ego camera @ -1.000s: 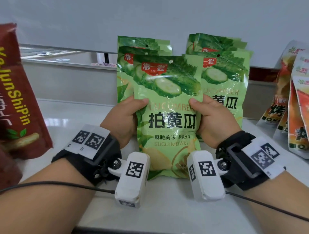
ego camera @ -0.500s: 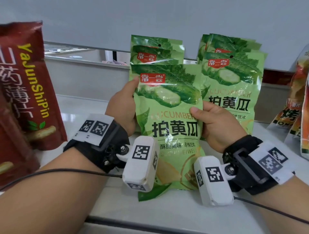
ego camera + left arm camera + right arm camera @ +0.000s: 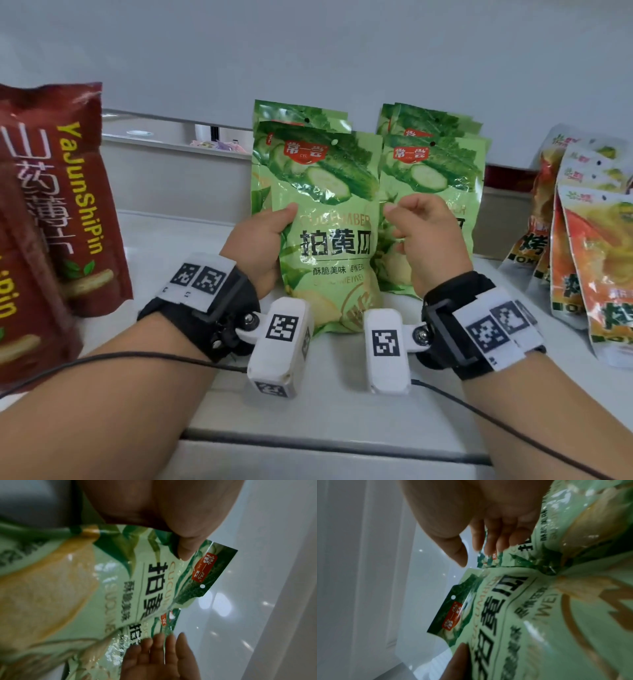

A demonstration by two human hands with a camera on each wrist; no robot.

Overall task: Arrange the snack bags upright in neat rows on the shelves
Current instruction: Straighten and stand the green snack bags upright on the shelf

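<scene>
A green cucumber snack bag (image 3: 329, 240) stands upright on the white shelf (image 3: 342, 411), in front of the left stack of the same bags (image 3: 301, 116). My left hand (image 3: 274, 226) grips its left edge, thumb on the front; the left wrist view shows that thumb (image 3: 187, 545) pressed on the bag (image 3: 154, 581). My right hand (image 3: 400, 219) is off the bag, just to its right, fingers loose in front of the right green stack (image 3: 435, 164). The right wrist view shows its fingers (image 3: 488, 538) straight against a rear bag (image 3: 556, 527), thumb apart.
Tall maroon snack bags (image 3: 68, 205) stand close at the left. Orange bags (image 3: 589, 257) lean at the right. A pale wall rises behind the shelf, and the shelf's front edge (image 3: 325, 442) runs just under my wrists.
My right hand has let go of the bag's right edge and opened. The left hand keeps its grip, and the bag now stands straighter in front of the left stack.
</scene>
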